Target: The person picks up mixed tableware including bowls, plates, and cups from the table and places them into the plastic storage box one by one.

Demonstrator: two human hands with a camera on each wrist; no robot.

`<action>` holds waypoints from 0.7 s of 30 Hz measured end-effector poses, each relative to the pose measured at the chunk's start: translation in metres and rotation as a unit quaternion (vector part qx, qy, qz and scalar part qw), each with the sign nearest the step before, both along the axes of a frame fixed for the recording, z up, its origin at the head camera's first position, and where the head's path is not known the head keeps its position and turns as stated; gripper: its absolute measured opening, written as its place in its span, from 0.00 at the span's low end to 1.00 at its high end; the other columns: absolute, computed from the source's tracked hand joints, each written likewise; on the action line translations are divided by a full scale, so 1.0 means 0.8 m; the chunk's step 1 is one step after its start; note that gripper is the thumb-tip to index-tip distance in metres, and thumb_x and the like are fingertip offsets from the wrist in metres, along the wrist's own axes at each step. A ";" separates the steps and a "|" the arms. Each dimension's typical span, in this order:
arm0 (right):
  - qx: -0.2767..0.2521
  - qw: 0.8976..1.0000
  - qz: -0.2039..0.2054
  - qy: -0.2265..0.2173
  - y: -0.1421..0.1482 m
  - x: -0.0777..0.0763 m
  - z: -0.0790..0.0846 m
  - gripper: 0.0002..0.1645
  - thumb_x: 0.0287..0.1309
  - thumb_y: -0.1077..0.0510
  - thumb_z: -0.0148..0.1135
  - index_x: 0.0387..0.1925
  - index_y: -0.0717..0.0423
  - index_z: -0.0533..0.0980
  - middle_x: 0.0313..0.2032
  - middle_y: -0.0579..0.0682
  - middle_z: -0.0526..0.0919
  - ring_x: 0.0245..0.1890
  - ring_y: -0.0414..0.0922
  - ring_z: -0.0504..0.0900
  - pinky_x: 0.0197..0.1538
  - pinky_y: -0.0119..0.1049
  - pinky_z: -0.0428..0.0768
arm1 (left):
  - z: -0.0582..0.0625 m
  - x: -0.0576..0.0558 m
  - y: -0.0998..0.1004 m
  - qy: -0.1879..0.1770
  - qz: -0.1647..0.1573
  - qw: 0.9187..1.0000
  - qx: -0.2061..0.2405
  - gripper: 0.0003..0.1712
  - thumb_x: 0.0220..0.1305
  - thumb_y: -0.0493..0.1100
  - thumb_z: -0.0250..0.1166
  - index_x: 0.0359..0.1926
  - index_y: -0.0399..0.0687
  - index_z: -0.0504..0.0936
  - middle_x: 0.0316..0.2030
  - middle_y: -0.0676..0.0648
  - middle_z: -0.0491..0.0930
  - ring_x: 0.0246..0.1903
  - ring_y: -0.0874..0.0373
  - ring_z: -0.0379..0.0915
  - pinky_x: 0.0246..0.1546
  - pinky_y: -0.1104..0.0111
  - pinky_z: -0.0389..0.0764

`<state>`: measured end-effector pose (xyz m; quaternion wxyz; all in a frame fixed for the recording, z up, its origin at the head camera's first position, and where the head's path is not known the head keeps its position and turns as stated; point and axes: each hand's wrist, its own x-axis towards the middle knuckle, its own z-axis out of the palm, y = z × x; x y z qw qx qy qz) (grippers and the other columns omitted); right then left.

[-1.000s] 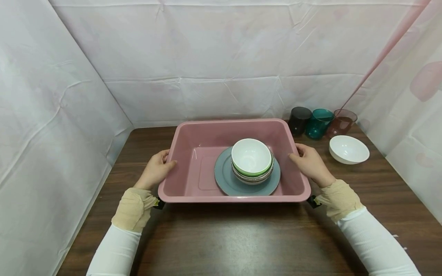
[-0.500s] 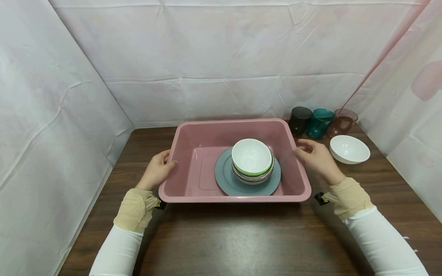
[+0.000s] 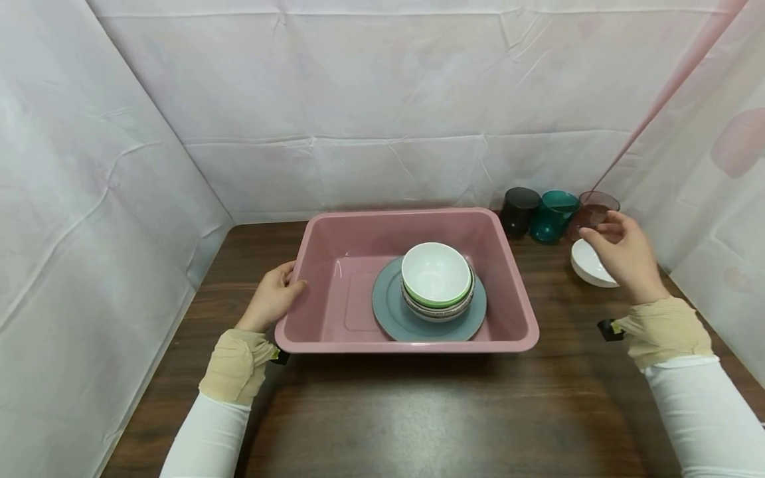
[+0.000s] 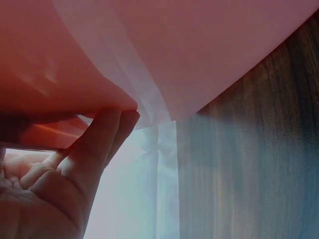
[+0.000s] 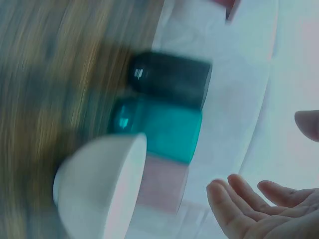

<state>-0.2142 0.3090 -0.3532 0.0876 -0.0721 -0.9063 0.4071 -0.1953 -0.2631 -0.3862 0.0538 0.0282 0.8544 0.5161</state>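
Note:
My left hand (image 3: 271,299) grips the left rim of a pink plastic basin (image 3: 406,346), thumb over the edge. From below, the left wrist view shows its fingers (image 4: 94,144) against the basin's outer wall. Inside the basin lies a grey-blue plate (image 3: 387,309) bearing a stack of bowls, the white bowl (image 3: 435,272) on top. Above a separate white bowl (image 3: 588,265) at the right, my right hand (image 3: 630,255) hovers with nothing in it and partly hides the bowl. The right wrist view has that hand's fingers (image 5: 224,204) apart from the bowl's rim.
Behind the separate bowl, a black cup (image 3: 518,212), a teal cup (image 3: 552,219) and a reddish clear cup (image 3: 600,199) stand in a row. White cloth (image 3: 382,166) walls in the brown wooden table (image 3: 394,418) at the back and sides.
My right hand has let go of the basin's right rim and moved right, over the separate white bowl. My left hand and the basin have stayed in place.

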 end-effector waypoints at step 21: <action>0.091 0.990 -0.047 -0.102 0.105 0.000 -0.041 0.51 0.66 0.44 0.46 0.67 0.85 0.42 0.60 0.88 0.56 0.61 0.80 0.57 0.64 0.68 0.60 | -0.002 -0.001 0.000 -0.005 0.003 1.000 0.002 0.32 0.67 0.35 0.53 0.70 0.28 0.59 0.55 0.27 0.77 0.43 0.49 0.81 0.37 0.74 0.81</action>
